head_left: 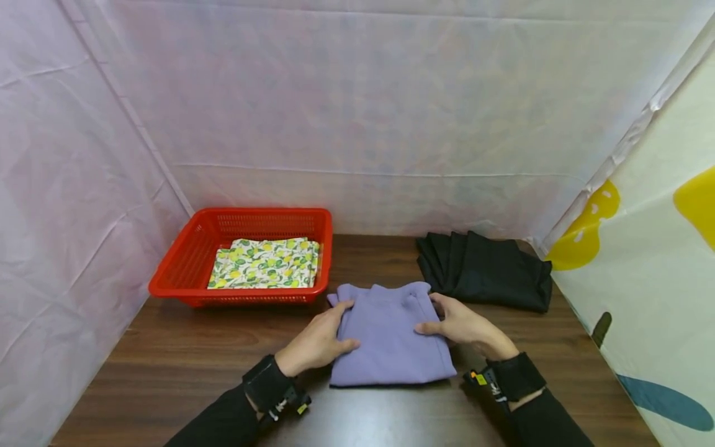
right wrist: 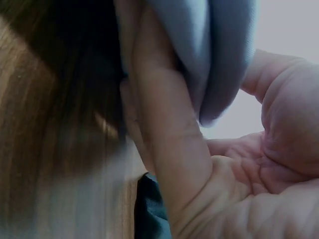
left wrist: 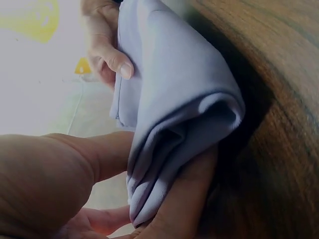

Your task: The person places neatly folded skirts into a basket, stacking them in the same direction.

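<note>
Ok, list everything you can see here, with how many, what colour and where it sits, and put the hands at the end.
Folded lilac fabric garment: one, lilac, on the table's near middle, between both hands.
Red plastic mesh basket: one, red, on the table's far left.
Folded lemon-print cloth: one stack, white with yellow and green, inside the basket.
Folded black fabric garment: one pile, black, on the table's far right.
Dark brown wooden table: one, under everything.
White sheeting: backdrop behind and at left.
Patterned curtain: one, cream with yellow and teal shapes, at right.
Left hand: grips the lilac garment's left edge.
Right hand: grips its right edge.
</note>
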Available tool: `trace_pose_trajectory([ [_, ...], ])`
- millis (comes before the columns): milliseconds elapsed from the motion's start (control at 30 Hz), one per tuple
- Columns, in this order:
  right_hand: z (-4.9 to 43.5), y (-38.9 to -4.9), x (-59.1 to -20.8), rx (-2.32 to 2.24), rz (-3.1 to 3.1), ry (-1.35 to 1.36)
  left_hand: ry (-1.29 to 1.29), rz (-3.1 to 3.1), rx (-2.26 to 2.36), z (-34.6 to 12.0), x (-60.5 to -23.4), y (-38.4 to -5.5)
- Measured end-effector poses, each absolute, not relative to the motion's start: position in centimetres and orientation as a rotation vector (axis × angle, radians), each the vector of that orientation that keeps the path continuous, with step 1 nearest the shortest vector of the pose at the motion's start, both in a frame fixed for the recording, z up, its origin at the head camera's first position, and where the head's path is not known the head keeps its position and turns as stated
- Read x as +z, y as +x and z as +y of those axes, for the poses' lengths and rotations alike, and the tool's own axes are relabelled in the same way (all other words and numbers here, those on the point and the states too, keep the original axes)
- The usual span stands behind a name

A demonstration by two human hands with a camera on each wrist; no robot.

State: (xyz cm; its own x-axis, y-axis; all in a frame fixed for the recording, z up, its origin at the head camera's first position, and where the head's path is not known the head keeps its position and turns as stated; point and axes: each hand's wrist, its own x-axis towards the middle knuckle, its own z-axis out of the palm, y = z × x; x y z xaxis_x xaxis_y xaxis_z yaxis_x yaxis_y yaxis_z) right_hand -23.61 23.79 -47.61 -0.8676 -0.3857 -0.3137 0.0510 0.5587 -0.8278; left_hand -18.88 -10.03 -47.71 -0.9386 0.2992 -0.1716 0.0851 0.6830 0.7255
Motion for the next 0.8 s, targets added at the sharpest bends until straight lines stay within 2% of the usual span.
trace_pose_trajectory([
  [367, 24.2, -23.6, -47.2, -1.374, 2.271, -0.309, 0.327, 2.662, 1.153, -9.4, -48.0, -18.7],
  [800, 24.7, -23.5, -46.6, -1.437, 2.239, -0.313, 0.48, 2.772, 1.125, -9.0, -46.9, -18.6],
])
